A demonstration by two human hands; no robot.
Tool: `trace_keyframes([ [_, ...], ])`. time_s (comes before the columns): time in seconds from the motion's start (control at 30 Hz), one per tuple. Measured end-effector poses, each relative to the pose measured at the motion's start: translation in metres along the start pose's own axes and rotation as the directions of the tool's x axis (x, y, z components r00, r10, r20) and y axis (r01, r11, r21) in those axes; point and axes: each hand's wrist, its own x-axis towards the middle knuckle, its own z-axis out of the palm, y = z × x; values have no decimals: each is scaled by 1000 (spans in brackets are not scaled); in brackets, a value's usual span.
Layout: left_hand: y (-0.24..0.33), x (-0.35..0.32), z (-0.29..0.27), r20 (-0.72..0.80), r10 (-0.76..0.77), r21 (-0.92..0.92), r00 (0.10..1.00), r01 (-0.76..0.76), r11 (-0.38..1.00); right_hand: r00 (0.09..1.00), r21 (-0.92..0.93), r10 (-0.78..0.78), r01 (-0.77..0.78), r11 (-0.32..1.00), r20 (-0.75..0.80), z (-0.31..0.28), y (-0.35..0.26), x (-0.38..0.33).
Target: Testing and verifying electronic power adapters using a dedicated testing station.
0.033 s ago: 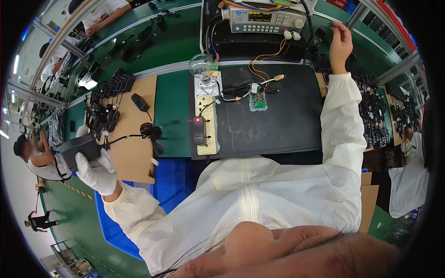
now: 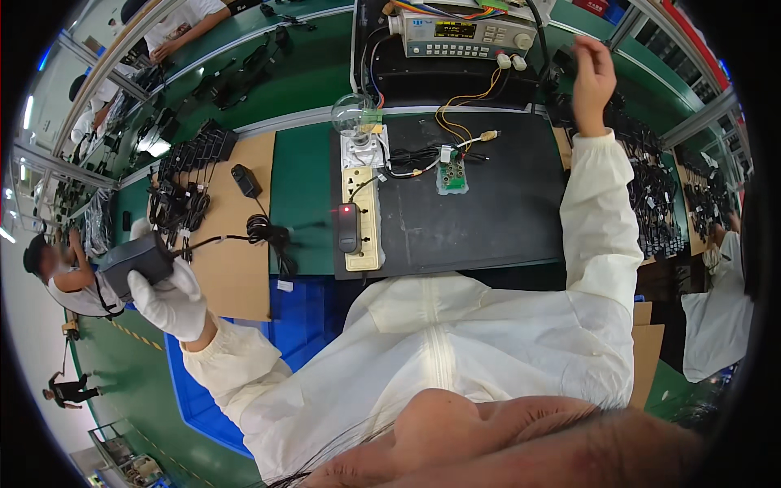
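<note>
My left hand (image 2: 167, 297), in a white glove, is closed around a black power adapter (image 2: 140, 262) at the left, above the blue bin. From the adapter a cable runs right to a dark tied coil (image 2: 264, 231), which hangs with a white tag (image 2: 284, 285). My bare right hand (image 2: 594, 85) is raised at the upper right, beside dark equipment. Its fingers are loosely bent and apart, and nothing shows in them. Between my arms, a smaller black adapter (image 2: 349, 228) with a lit red light is plugged into a cream power strip (image 2: 363, 258).
A bench meter (image 2: 464, 37) stands at the back. A clear bulb (image 2: 352, 115), wiring and a green circuit board (image 2: 452, 176) are on the black mat (image 2: 488, 228). Bundled adapters lie on cardboard (image 2: 232, 281) and at right (image 2: 651, 195). Below is a blue bin (image 2: 305, 305). Other people work nearby.
The hanging coil and its white tag have swung. My right hand has shifted slightly left; my left hand still grips the adapter, nearly in place. The meter's display reads differently.
</note>
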Motion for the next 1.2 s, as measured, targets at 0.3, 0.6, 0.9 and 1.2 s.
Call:
trace_keyframes([
  [0.3, -67, 51, 51, -95, 487, 17, 868, -487, 873, 257, 333, -239, -432, 838, 936, 117, -186, -128],
  [0.6, -90, 60, 93, 43, -16, -526, 999, 37, 850, -119, -105, -50, -969, 226, 992, 121, -209, -194],
  [0.9, -102, 18, 3, 68, -364, -373, 929, 362, 854, -208, -204, 107, -978, -46, 972, 49, -151, -153],
  [1.2, -145, 36, 6, 26, -448, -2, 894, 448, 894, 619, -510, 81, 559, 654, 782, 39, -79, -84],
])
